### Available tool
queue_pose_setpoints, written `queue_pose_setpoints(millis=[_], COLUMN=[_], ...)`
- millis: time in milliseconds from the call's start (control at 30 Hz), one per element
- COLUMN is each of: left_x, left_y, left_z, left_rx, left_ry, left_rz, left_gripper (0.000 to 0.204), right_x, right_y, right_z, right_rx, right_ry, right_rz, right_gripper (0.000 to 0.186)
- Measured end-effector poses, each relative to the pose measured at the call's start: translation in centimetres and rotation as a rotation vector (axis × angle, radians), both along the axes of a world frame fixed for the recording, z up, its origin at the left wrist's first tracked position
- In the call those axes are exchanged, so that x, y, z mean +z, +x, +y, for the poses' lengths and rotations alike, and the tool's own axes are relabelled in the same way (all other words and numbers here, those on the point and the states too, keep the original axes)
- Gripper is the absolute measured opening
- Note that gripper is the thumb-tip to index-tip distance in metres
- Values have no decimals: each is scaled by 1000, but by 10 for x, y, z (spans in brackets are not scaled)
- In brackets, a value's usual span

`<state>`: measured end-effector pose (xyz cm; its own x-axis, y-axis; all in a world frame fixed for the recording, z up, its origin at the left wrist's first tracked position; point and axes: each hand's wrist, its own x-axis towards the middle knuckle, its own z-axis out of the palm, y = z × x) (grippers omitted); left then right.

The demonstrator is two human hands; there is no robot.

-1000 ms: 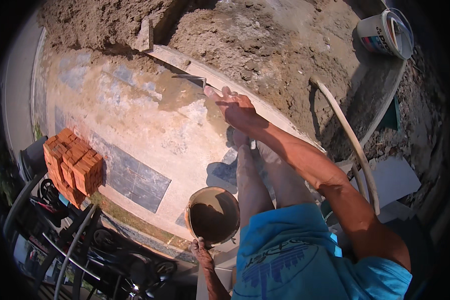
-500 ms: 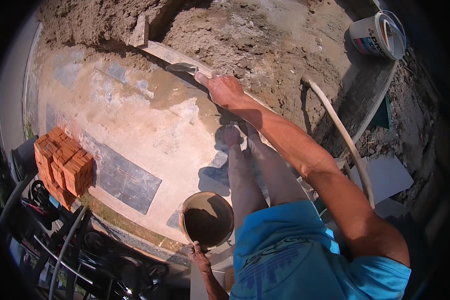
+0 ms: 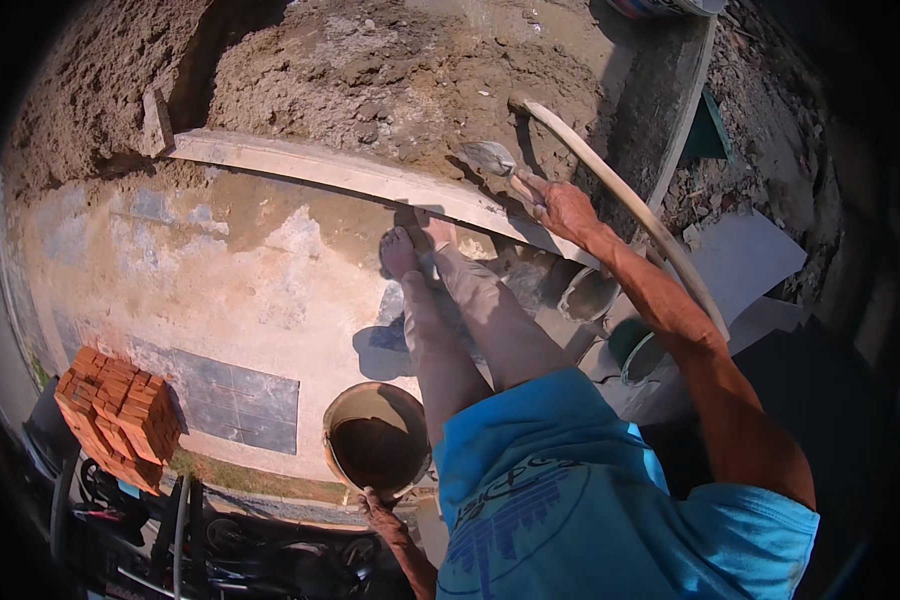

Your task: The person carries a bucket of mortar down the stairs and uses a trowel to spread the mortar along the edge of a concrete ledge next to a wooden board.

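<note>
My right hand [image 3: 567, 212] is closed round the handle of a trowel [image 3: 487, 156]. Its metal blade hangs over the rough mortar bed [image 3: 360, 100], just beyond a long wooden board [image 3: 320, 170] that edges it. Down by my left side, my left hand [image 3: 380, 510] grips the rim of a round bucket [image 3: 368, 402] tilted toward me. Dark, wet-looking material lies inside that bucket. A curved wooden handle [image 3: 610, 180] passes close to my right forearm, its far end resting on the mortar.
A brick stack [image 3: 120, 415] stands at the left, with parked motorbikes [image 3: 270, 560] below it. Two more buckets, one pale [image 3: 587, 295] and one green [image 3: 638, 350], sit under my right arm. Rubble [image 3: 760, 130] and a white sheet [image 3: 738, 262] lie to the right.
My right hand and the trowel have swung right along the board, toward the wooden handle. The view has shifted, and the buckets under my right arm have come into sight.
</note>
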<state>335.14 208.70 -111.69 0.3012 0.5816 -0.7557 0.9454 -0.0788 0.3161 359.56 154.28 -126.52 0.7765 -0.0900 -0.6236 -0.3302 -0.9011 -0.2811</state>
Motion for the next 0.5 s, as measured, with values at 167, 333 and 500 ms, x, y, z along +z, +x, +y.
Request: queue_pose_setpoints(millis=[167, 333, 500], left_x=[-1, -7, -11], left_y=[25, 34, 52], left_z=[16, 41, 63], left_rx=[-123, -311, -432], left_ry=[-99, -85, -113], left_rz=[-45, -111, -131], left_gripper=[46, 59, 61], right_x=[27, -21, -1], right_y=[-51, -116, -91], right_z=[11, -11, -15], right_rx=[46, 70, -101], right_ry=[-65, -202, -182], right_rz=[147, 196, 275], right_gripper=[64, 47, 30])
